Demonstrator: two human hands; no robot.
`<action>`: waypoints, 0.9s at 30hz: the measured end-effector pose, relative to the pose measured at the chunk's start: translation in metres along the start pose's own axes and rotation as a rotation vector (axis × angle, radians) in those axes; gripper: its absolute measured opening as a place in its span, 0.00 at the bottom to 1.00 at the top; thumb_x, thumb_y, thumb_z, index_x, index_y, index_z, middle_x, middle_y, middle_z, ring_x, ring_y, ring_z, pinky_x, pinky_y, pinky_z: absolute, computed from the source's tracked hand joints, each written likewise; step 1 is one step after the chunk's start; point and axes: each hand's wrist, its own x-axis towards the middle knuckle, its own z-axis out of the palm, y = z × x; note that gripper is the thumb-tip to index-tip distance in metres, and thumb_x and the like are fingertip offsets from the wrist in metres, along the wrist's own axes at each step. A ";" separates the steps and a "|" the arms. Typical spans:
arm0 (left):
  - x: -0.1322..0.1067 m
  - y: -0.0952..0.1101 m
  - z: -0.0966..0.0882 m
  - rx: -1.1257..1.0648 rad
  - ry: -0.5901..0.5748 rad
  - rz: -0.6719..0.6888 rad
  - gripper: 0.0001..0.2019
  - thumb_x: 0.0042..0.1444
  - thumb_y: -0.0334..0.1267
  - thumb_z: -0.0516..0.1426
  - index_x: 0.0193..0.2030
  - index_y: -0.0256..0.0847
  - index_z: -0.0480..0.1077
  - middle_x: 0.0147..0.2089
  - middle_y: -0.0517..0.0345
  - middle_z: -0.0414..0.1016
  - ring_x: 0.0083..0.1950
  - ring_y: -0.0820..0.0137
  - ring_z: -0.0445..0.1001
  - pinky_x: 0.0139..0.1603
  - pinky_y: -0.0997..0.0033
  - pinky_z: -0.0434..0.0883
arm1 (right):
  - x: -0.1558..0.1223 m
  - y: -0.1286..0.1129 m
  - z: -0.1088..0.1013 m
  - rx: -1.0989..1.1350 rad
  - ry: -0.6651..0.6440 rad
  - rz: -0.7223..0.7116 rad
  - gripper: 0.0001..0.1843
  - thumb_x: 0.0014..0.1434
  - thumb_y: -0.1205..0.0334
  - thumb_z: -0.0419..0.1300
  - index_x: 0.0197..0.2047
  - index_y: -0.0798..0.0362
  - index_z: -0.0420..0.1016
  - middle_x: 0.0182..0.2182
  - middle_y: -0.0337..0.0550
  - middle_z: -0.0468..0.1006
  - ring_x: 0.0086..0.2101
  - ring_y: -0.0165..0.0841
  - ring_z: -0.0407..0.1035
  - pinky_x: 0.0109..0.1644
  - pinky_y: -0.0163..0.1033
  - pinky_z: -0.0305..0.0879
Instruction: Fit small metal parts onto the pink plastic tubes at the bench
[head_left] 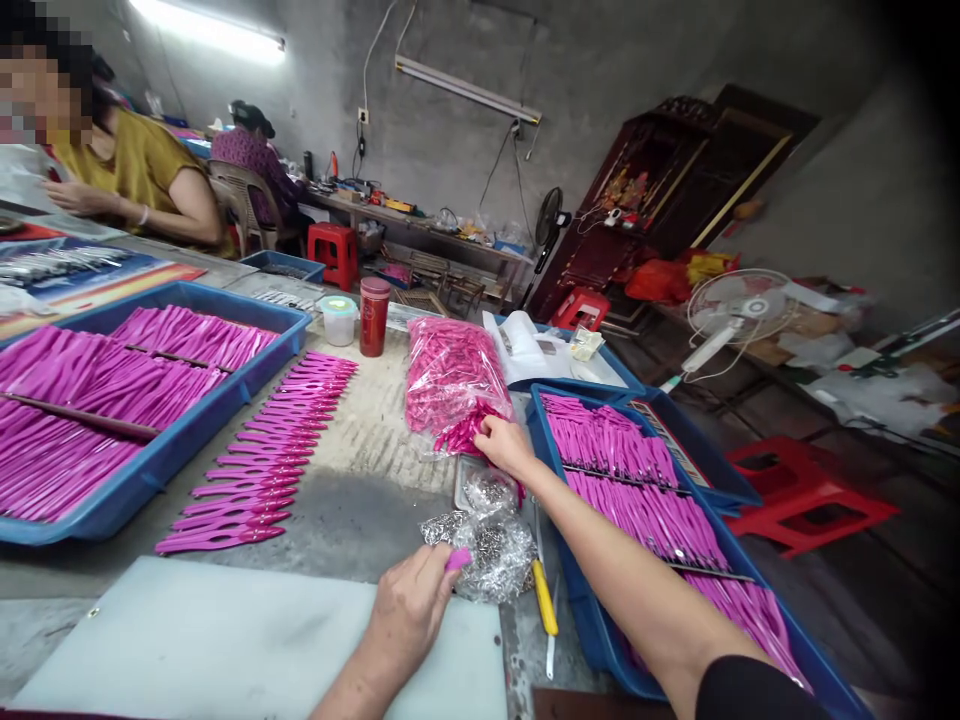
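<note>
My left hand (409, 605) is closed on a small pink plastic piece (458, 559) at the far edge of a white board (225, 640), beside a crumpled clear bag of small metal parts (487, 545). My right hand (504, 445) reaches forward, fingers curled into the open mouth of a clear bag of pink plastic pieces (450, 375). Pink pieces stick out under its fingers. A row of pink pieces (262, 470) lies spread on the table to the left.
Blue trays (161, 465) (592, 620) packed with pink pieces flank the work area. A red tin (373, 316) and a small tub (339, 320) stand behind. A yellow-handled tool (545, 597) lies by the right tray. Two people sit at the far left. Red stools and a fan stand on the right.
</note>
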 end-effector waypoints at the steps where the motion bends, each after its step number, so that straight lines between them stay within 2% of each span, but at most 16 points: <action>1: -0.001 0.000 0.000 -0.018 0.003 -0.008 0.08 0.58 0.32 0.45 0.37 0.37 0.64 0.25 0.58 0.66 0.25 0.74 0.66 0.25 0.77 0.65 | -0.008 -0.001 -0.005 0.018 0.002 -0.040 0.10 0.52 0.62 0.49 0.32 0.55 0.70 0.26 0.41 0.74 0.28 0.31 0.67 0.30 0.32 0.54; 5: -0.001 -0.001 -0.002 -0.081 0.005 -0.040 0.08 0.58 0.33 0.45 0.38 0.38 0.64 0.25 0.59 0.66 0.25 0.74 0.67 0.26 0.77 0.65 | -0.048 -0.006 -0.024 0.113 -0.001 -0.243 0.06 0.51 0.63 0.51 0.30 0.53 0.68 0.24 0.35 0.71 0.26 0.26 0.63 0.30 0.29 0.54; 8: -0.001 0.003 -0.005 -0.130 -0.015 -0.057 0.08 0.58 0.33 0.45 0.39 0.38 0.64 0.26 0.59 0.66 0.26 0.75 0.67 0.27 0.78 0.65 | -0.082 -0.006 -0.033 0.266 0.037 -0.463 0.05 0.51 0.67 0.52 0.29 0.54 0.68 0.25 0.37 0.69 0.26 0.26 0.62 0.31 0.30 0.56; 10: 0.000 0.006 -0.008 -0.154 -0.025 -0.070 0.09 0.58 0.34 0.45 0.40 0.39 0.64 0.27 0.58 0.67 0.28 0.74 0.68 0.28 0.77 0.65 | -0.102 -0.004 -0.036 0.343 0.055 -0.519 0.05 0.51 0.68 0.52 0.30 0.55 0.69 0.25 0.37 0.69 0.27 0.27 0.62 0.32 0.31 0.57; 13: -0.001 0.010 -0.014 -0.141 -0.030 -0.060 0.09 0.58 0.35 0.45 0.40 0.37 0.64 0.26 0.58 0.66 0.27 0.74 0.68 0.27 0.77 0.65 | -0.128 0.000 -0.035 0.420 0.063 -0.511 0.06 0.52 0.68 0.52 0.32 0.54 0.69 0.26 0.38 0.69 0.28 0.27 0.63 0.33 0.32 0.58; 18: -0.004 0.018 -0.022 -0.043 -0.075 0.033 0.09 0.58 0.34 0.45 0.40 0.38 0.64 0.26 0.59 0.66 0.26 0.74 0.67 0.26 0.78 0.65 | -0.157 0.002 -0.027 0.508 0.060 -0.471 0.06 0.53 0.68 0.52 0.33 0.54 0.69 0.26 0.39 0.69 0.28 0.28 0.63 0.33 0.33 0.59; 22: -0.007 0.025 -0.026 0.023 -0.118 0.096 0.09 0.58 0.35 0.45 0.41 0.37 0.63 0.25 0.58 0.65 0.25 0.74 0.67 0.25 0.77 0.65 | -0.172 0.001 -0.022 0.560 0.057 -0.434 0.06 0.53 0.69 0.53 0.34 0.54 0.69 0.28 0.40 0.69 0.30 0.28 0.63 0.34 0.34 0.60; 27: -0.008 0.031 -0.032 0.061 -0.164 0.113 0.08 0.58 0.34 0.45 0.39 0.36 0.63 0.25 0.59 0.64 0.25 0.74 0.66 0.25 0.76 0.64 | -0.182 -0.002 -0.019 0.596 0.031 -0.429 0.06 0.53 0.70 0.53 0.33 0.54 0.69 0.28 0.39 0.69 0.31 0.29 0.63 0.35 0.34 0.60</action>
